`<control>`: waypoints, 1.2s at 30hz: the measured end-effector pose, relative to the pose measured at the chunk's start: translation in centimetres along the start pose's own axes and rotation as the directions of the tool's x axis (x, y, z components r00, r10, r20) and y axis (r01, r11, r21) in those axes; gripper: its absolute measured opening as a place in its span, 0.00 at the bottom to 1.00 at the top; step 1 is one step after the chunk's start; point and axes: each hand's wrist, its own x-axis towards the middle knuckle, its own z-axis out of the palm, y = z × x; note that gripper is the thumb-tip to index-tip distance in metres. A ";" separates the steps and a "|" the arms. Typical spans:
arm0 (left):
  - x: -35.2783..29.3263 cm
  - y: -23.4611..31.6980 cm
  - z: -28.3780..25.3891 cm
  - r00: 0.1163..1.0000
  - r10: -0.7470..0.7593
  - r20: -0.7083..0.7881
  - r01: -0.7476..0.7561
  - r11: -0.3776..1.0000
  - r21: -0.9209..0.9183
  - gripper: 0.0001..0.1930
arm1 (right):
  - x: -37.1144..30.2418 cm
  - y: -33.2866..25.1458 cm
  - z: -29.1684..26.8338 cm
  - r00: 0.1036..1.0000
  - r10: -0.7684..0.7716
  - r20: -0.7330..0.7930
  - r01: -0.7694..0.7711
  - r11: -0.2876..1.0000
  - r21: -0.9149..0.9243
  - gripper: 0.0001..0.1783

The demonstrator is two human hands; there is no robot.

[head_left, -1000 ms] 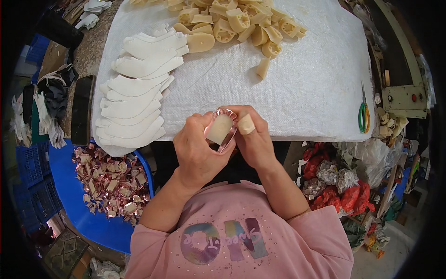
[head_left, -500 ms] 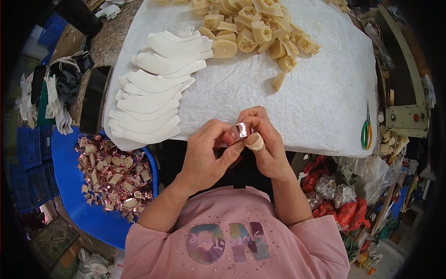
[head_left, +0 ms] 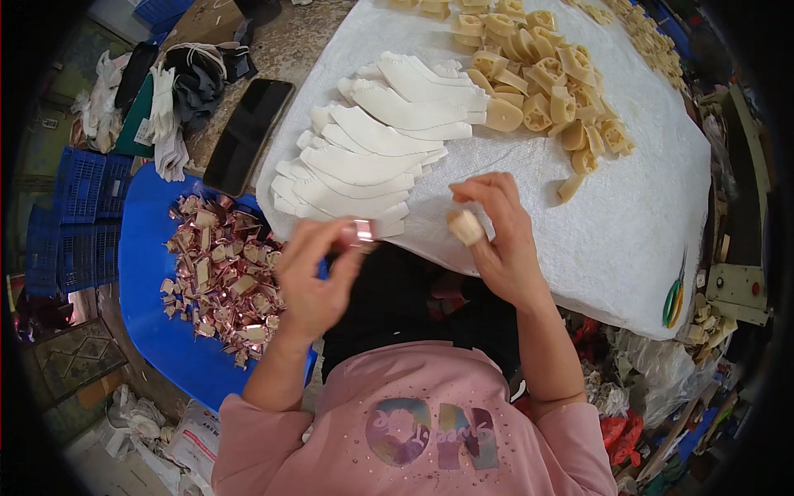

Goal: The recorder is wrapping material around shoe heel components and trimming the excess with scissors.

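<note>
The left hand (head_left: 318,277) pinches a shiny pink wrapper (head_left: 361,232), just peeled; the right hand (head_left: 496,244) grips a cream block (head_left: 465,226) beside it. Judging so, unwrapping is done: next, wrapper to the blue tub (head_left: 145,273) leftward.

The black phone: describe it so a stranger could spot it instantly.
Start at the white cloth covering the table. Just off its left edge, on bare stone, lies the black phone, above the blue tub. It is the only flat, glossy dark slab there.
</note>
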 end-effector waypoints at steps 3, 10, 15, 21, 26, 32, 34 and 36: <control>-2.1 -3.7 -4.1 0.981 -0.036 -0.191 0.102 0.933 0.345 0.14 | 1.6 1.0 0.8 0.990 -0.069 -0.123 0.034 0.964 -0.263 0.18; -7.2 -9.5 -13.6 0.784 -0.056 -0.618 0.567 0.468 0.678 0.21 | 4.4 1.5 0.0 0.962 -0.142 -0.234 0.000 0.854 -0.520 0.20; -1.9 -5.9 -7.3 0.861 0.019 -0.508 0.264 0.838 0.478 0.23 | 6.1 2.2 -0.7 0.940 -0.182 -0.290 -0.074 0.718 -0.692 0.15; 4.4 0.4 1.2 0.948 0.317 0.020 -0.307 0.898 0.316 0.22 | 7.1 2.1 0.0 0.941 -0.119 -0.317 -0.169 0.648 -0.742 0.09; 7.0 1.5 4.6 0.911 0.348 0.221 -0.397 0.885 0.244 0.22 | 7.6 2.7 0.7 0.926 -0.089 -0.366 -0.198 0.711 -0.675 0.07; 7.8 0.5 6.1 0.850 0.406 0.336 -0.514 0.781 0.356 0.19 | 7.6 1.2 0.9 0.942 -0.138 -0.307 -0.101 0.755 -0.648 0.07; 7.6 0.3 6.1 0.858 0.401 0.321 -0.505 0.774 0.381 0.19 | 7.8 0.5 1.2 0.948 -0.131 -0.292 -0.082 0.782 -0.618 0.07; 7.6 0.2 6.0 0.854 0.410 0.319 -0.512 0.769 0.383 0.19 | 8.3 0.2 1.2 0.945 0.000 -0.328 -0.147 0.895 -0.422 0.07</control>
